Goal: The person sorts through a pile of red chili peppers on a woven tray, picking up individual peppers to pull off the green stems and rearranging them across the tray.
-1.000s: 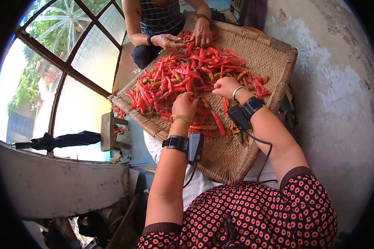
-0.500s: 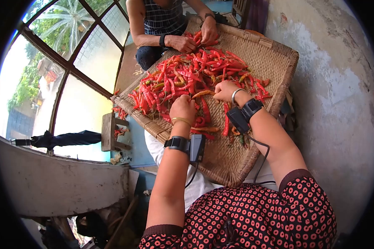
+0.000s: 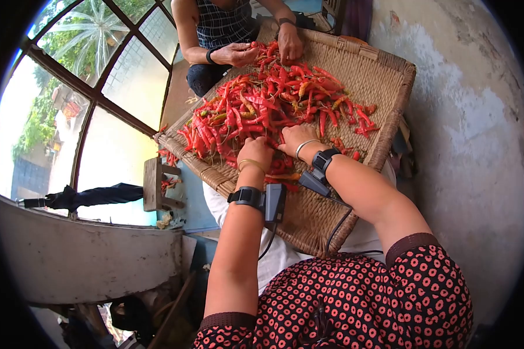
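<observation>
A heap of red chili peppers (image 3: 239,110), with a few orange and greenish ones, lies in a large woven tray (image 3: 384,87). My left hand (image 3: 255,155) is closed over the near edge of the heap, its fingers curled on a red chili pepper that is mostly hidden. Close beside it on the right, my right hand (image 3: 297,139) has its fingers bent together among the peppers. What those fingertips pinch is hidden. Several loose peppers lie under and just in front of my hands.
Across the tray, another person's hands (image 3: 239,54) handle peppers at the far end. A small wooden stool (image 3: 152,185) stands left of the tray, with peppers beside it. A folded dark umbrella (image 3: 108,194) lies along the window ledge. A plastered wall (image 3: 460,122) rises on the right.
My right hand has moved left and slightly down, close to my left hand. My left hand has barely shifted. The other person's left-side hand has moved a little left.
</observation>
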Motion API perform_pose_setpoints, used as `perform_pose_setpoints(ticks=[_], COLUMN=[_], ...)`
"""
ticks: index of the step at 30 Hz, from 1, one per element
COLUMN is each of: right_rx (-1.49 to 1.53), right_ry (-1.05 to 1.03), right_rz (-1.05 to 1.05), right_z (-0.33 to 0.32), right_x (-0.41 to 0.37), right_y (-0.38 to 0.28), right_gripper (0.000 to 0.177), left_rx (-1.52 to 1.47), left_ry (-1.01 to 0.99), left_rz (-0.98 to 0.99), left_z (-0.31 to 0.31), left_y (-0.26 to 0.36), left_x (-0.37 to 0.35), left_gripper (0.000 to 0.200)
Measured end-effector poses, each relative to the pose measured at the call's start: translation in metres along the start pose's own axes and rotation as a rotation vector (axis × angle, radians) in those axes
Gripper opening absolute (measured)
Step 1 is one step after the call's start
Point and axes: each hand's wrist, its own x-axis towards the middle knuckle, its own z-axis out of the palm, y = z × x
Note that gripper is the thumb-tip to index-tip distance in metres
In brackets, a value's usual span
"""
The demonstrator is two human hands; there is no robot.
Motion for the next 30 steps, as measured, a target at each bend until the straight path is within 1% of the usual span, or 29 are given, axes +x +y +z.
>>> perform_pose_setpoints(ticks=[2, 3, 4, 5, 6, 7, 9, 10, 11, 13, 15, 16, 17, 18, 19, 20, 21, 22, 23, 24, 25, 26, 27, 29, 30], right_rx=[0.02, 0.034, 0.034, 0.067, 0.1, 0.098, 0.064, 0.058, 0.046, 0.279, 0.942, 1.272, 1.606, 1.471, 1.337, 1.169, 1.0, 0.874, 0.677, 0.609, 0.538, 0.54, 0.484, 0.43, 0.617], right_ry=[-0.013, -0.027, -0.027, -0.077, -0.128, -0.128, -0.221, -0.217, -0.193, -0.183, -0.1, -0.047, 0.141, 0.163, 0.183, 0.1, 0.018, -0.098, -0.226, -0.224, -0.218, -0.218, -0.211, -0.202, -0.293], right_rz=[0.006, 0.01, 0.012, 0.011, 0.01, 0.008, -0.006, -0.001, -0.041, -0.136, -0.075, -0.036, 0.047, 0.075, 0.103, 0.051, 0.0, -0.141, -0.216, -0.314, -0.41, -0.408, -0.386, -0.357, -0.268], right_z=[0.008, 0.012, 0.016, 0.021, 0.018, 0.015, 0.003, -0.004, -0.012, -0.04, -0.052, -0.054, -0.053, -0.052, -0.051, -0.046, -0.042, -0.036, -0.033, -0.025, -0.02, -0.017, -0.018, -0.017, -0.017], right_x=[0.007, 0.011, 0.015, 0.019, 0.019, 0.02, 0.02, 0.021, 0.022, 0.015, 0.009, 0.008, 0.007, 0.01, 0.014, 0.014, 0.013, 0.011, 0.011, 0.01, 0.01, 0.01, 0.008, 0.006, 0.007], right_y=[0.002, 0.004, 0.007, 0.01, 0.01, 0.012, 0.017, 0.022, 0.03, 0.043, 0.056, 0.059, 0.055, 0.056, 0.057, 0.055, 0.051, 0.047, 0.043, 0.038, 0.034, 0.031, 0.027, 0.027, 0.028], right_gripper=[0.032, 0.028, 0.028, 0.024, 0.02, 0.02, 0.016, 0.016, 0.017, 0.018, 0.015, 0.012, 0.016, 0.016, 0.017, 0.018, 0.019, 0.022, 0.022, 0.021, 0.021, 0.021, 0.023, 0.025, 0.023], left_rx=[-0.021, -0.02, -0.011, -0.002, -0.004, -0.037, -0.076, -0.091, -0.105, -0.135, -0.165, -0.212, -0.258, -0.258, -0.394, -0.531, -0.531, -0.67, -0.808, -0.806, -0.865, -0.925, -0.924, -1.073, -1.059], left_ry=[-0.09, -0.092, -0.141, -0.189, -0.188, -0.197, -0.202, -0.185, -0.167, -0.153, -0.149, -0.12, -0.084, -0.084, -0.071, -0.057, -0.059, -0.067, -0.074, -0.077, -0.095, -0.113, -0.117, -0.104, -0.136], left_rz=[0.097, 0.1, 0.098, 0.096, 0.095, 0.092, 0.085, 0.063, 0.041, 0.041, 0.048, 0.092, 0.137, 0.138, 0.111, 0.082, 0.081, 0.072, 0.061, 0.055, 0.041, 0.029, 0.031, -0.016, 0.006], left_z=[0.002, 0.001, 0.001, 0.001, 0.002, 0.002, 0.001, -0.001, -0.003, -0.005, -0.003, -0.002, -0.002, 0.002, 0.006, 0.01, 0.009, 0.007, 0.006, 0.006, 0.006, 0.006, 0.005, 0.001, 0.0], left_y=[-0.001, -0.001, -0.001, -0.002, -0.002, -0.003, -0.003, -0.002, -0.001, -0.002, -0.002, -0.002, -0.002, -0.003, -0.004, -0.005, -0.003, -0.002, -0.001, -0.001, -0.001, -0.001, 0.002, 0.007, 0.005], left_x=[0.003, 0.004, 0.006, 0.006, 0.006, 0.006, 0.006, 0.005, 0.004, 0.004, 0.005, 0.004, 0.005, 0.007, 0.009, 0.011, 0.01, 0.009, 0.009, 0.009, 0.009, 0.01, 0.008, 0.005, 0.007], left_gripper=[0.03, 0.03, 0.028, 0.027, 0.027, 0.025, 0.024, 0.022, 0.02, 0.019, 0.018, 0.017, 0.017, 0.017, 0.016, 0.015, 0.015, 0.013, 0.011, 0.011, 0.01, 0.01, 0.01, 0.008, 0.019])
